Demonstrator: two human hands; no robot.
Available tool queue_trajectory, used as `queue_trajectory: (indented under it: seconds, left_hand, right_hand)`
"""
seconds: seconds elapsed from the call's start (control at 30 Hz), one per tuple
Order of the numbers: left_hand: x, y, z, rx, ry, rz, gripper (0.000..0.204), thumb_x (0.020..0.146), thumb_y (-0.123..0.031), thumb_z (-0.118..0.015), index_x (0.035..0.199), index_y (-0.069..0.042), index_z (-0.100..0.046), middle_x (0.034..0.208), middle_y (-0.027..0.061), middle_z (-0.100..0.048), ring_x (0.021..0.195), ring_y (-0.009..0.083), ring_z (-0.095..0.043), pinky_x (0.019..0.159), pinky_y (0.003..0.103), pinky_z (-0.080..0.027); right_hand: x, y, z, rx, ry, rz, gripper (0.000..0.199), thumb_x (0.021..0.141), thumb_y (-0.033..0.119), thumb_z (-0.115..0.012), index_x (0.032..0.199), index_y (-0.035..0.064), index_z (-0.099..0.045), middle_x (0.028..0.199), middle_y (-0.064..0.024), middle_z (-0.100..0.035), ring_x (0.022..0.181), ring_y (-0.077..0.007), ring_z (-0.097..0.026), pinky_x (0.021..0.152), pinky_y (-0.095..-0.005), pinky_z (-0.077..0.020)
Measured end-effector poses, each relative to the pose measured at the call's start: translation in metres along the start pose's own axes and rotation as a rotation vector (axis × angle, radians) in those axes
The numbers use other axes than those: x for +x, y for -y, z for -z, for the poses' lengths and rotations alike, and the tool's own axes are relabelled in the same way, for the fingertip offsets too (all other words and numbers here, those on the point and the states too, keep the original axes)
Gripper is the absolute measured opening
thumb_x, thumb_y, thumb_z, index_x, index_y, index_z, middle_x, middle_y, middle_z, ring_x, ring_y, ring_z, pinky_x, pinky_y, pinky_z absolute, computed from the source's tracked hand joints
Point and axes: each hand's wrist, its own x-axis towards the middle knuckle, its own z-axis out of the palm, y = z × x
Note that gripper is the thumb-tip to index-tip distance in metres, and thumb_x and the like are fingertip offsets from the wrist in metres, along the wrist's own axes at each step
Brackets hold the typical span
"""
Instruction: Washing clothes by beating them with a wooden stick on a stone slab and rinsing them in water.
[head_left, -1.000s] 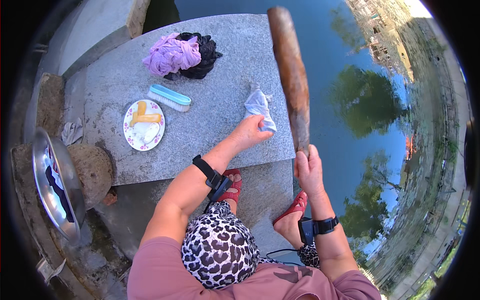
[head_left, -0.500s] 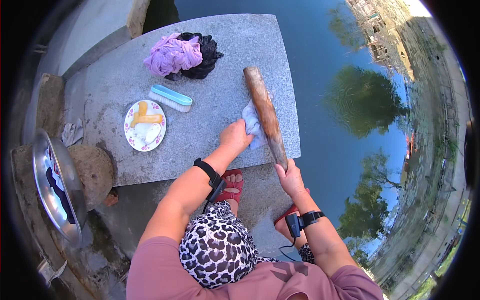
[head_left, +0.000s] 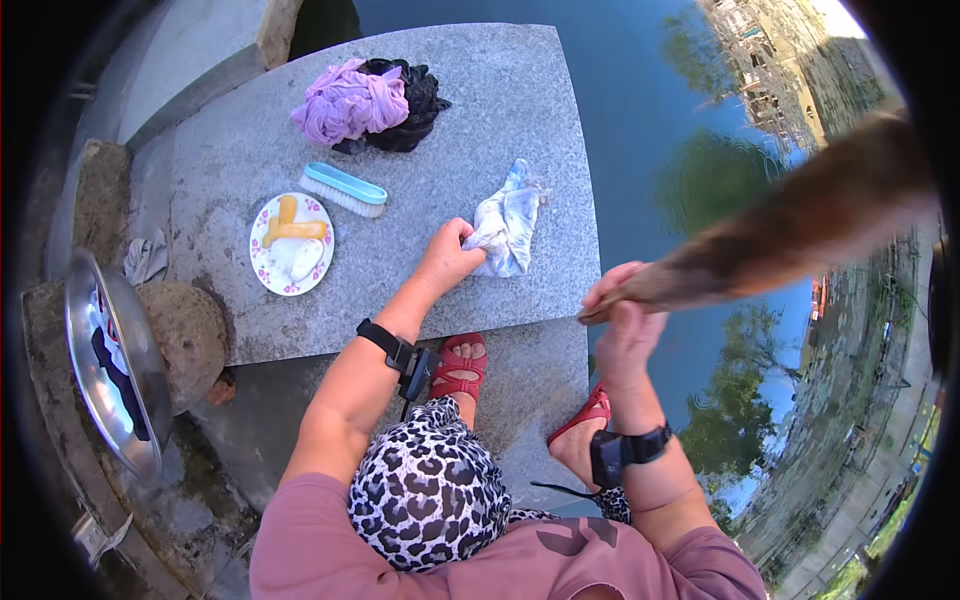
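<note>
A wet, white and pale blue cloth [head_left: 508,225] lies bunched on the grey stone slab [head_left: 420,290] near its right edge. My left hand [head_left: 452,254] pinches the cloth's lower left corner against the stone. Off to the right, my right hand [head_left: 628,305] grips the narrow end of a thick wooden washing bat [head_left: 790,225]. The bat is raised over the water, clear of the cloth, and its far end is smeared by motion.
Left of the cloth are a blue scrubbing brush [head_left: 344,188] and a flowered plate [head_left: 262,272] with yellowish soap bars. Purple cloth [head_left: 350,100] and black cloth [head_left: 425,110] lie behind. A metal basin [head_left: 150,435] stands at left. Water [head_left: 625,170] borders the slab's right edge.
The wooden bat has swung up off the cloth and out to the right, uncovering the cloth. My left hand has shifted slightly left and still holds the cloth's corner.
</note>
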Motion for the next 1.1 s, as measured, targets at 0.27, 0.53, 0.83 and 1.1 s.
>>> queue_trajectory:
  seconds: [0.27,0.53,0.83,1.1]
  left_hand:
    - [0.0,0.02,-0.012,0.13,-0.254,-0.347,0.028,0.065,-0.014,-0.068,0.083,-0.001,-0.052,0.105,0.0197,-0.057,0.099,0.0336,-0.056,0.086,0.038,-0.046]
    - [0.002,0.01,-0.003,-0.051,-0.079,-0.149,0.023,0.068,-0.011,-0.067,0.081,-0.003,-0.05,0.109,0.0152,-0.06,0.101,0.0249,-0.056,0.086,0.034,-0.046]
    - [-0.007,-0.024,-0.013,0.145,-0.207,-0.369,0.025,0.068,-0.006,-0.065,0.085,-0.001,-0.047,0.122,0.0227,-0.054,0.107,0.0314,-0.057,0.091,0.038,-0.046]
    - [-0.008,-0.028,-0.065,0.045,0.316,-0.316,0.05,0.08,-0.009,-0.066,0.125,0.002,-0.049,0.144,0.0224,-0.031,0.108,0.026,-0.057,0.091,0.034,-0.048]
  right_hand:
    - [-0.075,-0.082,0.046,-0.654,0.243,-0.632,0.031,0.092,0.031,-0.058,0.091,0.0011,-0.048,0.064,-0.0148,-0.058,0.056,-0.0264,-0.059,0.054,-0.0365,-0.0476]
    - [0.059,0.09,-0.009,0.137,0.004,0.135,0.059,0.087,0.059,-0.053,0.106,0.0044,-0.043,0.079,-0.008,-0.052,0.054,-0.0113,-0.05,0.047,-0.0227,-0.0411]
    - [-0.099,-0.11,0.065,-0.96,0.32,-0.578,0.037,0.087,0.032,-0.062,0.105,0.0026,-0.048,0.079,-0.0235,-0.063,0.075,-0.0438,-0.06,0.069,-0.0446,-0.0489]
    - [0.019,0.055,0.025,-0.145,0.118,-0.264,0.03,0.097,0.033,-0.047,0.101,0.0035,-0.045,0.07,-0.0018,-0.052,0.05,-0.0066,-0.047,0.044,-0.0199,-0.0364]
